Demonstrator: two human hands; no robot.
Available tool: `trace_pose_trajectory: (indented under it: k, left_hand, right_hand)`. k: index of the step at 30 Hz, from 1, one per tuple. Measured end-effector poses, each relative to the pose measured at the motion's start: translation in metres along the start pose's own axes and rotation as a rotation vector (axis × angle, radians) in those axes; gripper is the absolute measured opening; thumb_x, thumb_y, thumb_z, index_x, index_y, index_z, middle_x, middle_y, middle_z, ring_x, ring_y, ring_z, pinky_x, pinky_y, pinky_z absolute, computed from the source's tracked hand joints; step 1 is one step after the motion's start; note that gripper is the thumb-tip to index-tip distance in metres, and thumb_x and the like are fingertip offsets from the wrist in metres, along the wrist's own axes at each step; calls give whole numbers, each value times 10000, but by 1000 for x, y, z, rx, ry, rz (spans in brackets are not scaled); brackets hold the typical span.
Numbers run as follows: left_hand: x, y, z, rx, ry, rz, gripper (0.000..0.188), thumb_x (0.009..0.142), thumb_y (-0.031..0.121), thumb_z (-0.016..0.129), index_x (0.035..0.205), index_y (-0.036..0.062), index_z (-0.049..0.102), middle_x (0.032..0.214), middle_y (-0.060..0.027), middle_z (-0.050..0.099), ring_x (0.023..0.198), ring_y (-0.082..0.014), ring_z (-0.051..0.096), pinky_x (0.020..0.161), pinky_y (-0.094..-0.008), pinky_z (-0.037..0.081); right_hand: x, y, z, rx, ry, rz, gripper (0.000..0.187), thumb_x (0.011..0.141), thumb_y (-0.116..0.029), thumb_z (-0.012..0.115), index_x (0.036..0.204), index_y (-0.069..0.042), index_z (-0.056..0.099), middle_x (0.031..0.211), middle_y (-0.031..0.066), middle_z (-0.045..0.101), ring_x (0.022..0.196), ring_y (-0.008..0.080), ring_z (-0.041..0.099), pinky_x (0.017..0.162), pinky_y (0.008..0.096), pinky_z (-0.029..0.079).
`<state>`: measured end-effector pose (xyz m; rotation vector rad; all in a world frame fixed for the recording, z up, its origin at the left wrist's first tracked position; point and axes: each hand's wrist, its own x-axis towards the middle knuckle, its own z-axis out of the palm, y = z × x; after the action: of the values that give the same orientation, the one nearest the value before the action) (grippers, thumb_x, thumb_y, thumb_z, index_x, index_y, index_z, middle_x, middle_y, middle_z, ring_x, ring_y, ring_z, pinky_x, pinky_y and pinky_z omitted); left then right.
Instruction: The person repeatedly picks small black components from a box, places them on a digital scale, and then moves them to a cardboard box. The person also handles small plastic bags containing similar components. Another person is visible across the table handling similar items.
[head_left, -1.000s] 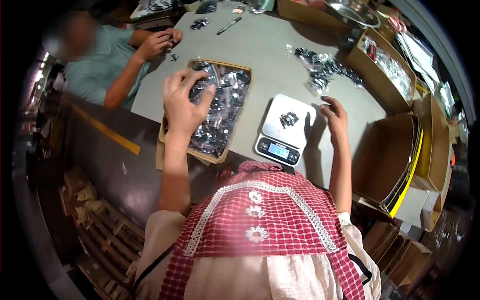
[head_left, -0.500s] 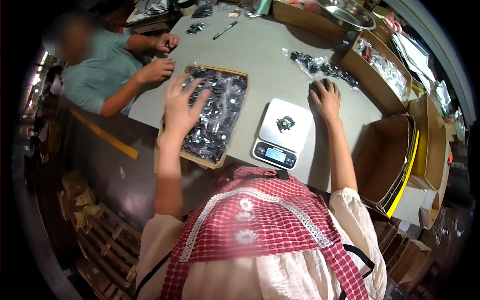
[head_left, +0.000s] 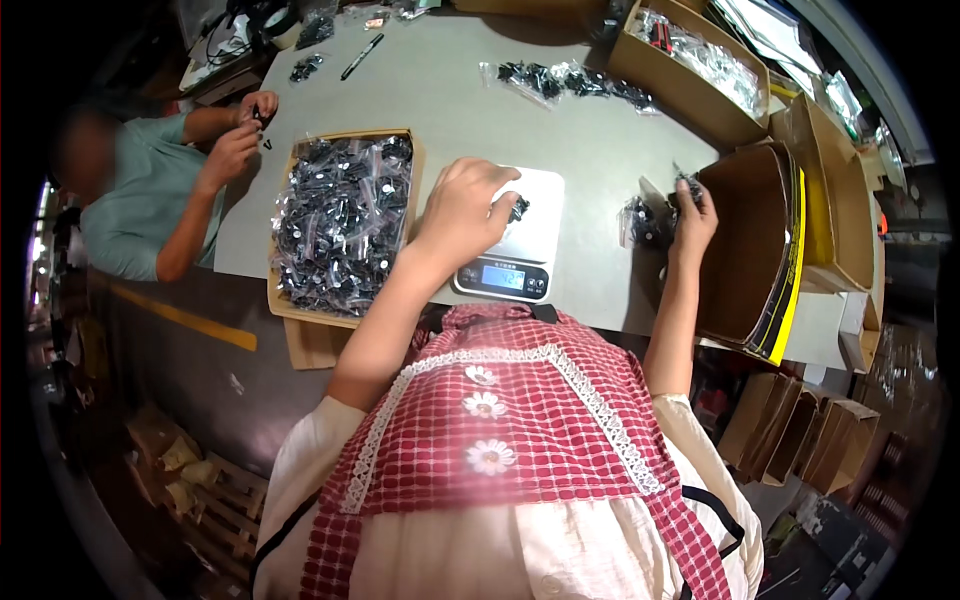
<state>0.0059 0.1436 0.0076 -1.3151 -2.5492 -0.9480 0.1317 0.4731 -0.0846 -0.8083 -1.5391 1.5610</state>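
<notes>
My left hand [head_left: 462, 212] reaches over the white digital scale [head_left: 535, 235], thumb and fingers apart beside a small pile of black parts [head_left: 519, 210] on its pan. Part of that pile is hidden by the hand. At the right, my right hand [head_left: 694, 222] pinches a dark cluster of small black parts [head_left: 686, 190] between thumb and fingers; whether a bag wraps it I cannot tell. Just left of that hand lies a clear bag with black parts [head_left: 640, 222]. Left of the scale stands a shallow cardboard box [head_left: 418, 165] full of clear bags of black parts.
A co-worker's hands [head_left: 238, 150] handle small black pieces at the table's left. Filled bags [head_left: 575, 80] and a pen [head_left: 362, 57] lie farther back. An open cardboard box [head_left: 745, 240] stands at the right edge, with another box [head_left: 690, 75] of clear bags behind.
My left hand has moved from the box of bags to the scale's pan. My right hand has come nearer and lifted black parts. The whole view has shifted.
</notes>
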Motion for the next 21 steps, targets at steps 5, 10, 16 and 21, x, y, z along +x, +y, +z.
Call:
trace_pose_trajectory:
  k: [5, 10, 16, 21]
  left_hand:
    - [-4, -5, 34, 71, -98, -77, 442, 911, 206, 693, 1305, 11, 645, 1200, -206, 659, 1222, -385, 558, 1031, -463, 470]
    - [-12, -5, 42, 248, -228, -219, 480, 840, 207, 744, 1290, 61, 664, 1153, -195, 672, 1093, -366, 622, 949, -463, 524]
    - [-23, -23, 18, -191, -30, -566, 308, 838, 106, 690, 1136, 36, 724, 882, -78, 700, 707, -136, 659, 646, -296, 525]
    - [-33, -12, -15, -1403, 267, -906, 305, 899, 104, 594, 1146, -61, 663, 983, -79, 688, 833, -163, 636, 782, -302, 531]
  right_hand:
    - [-27, -46, -1, 127, -17, 221, 260, 984, -336, 725, 942, -83, 687, 681, -67, 500, 544, 42, 424, 494, 224, 312]
    - [-72, -68, 39, -81, -477, 463, 272, 976, -362, 729, 925, -96, 707, 656, -70, 483, 533, 45, 404, 486, 237, 270]
    - [-78, -54, 49, -176, -546, 367, 388, 1017, -289, 674, 1276, -2, 649, 799, 38, 640, 616, 86, 564, 531, 251, 442]
    - [-49, -24, -5, -876, -408, -247, 483, 927, -230, 703, 1347, -11, 610, 1188, 220, 686, 1070, 352, 657, 951, 441, 522]
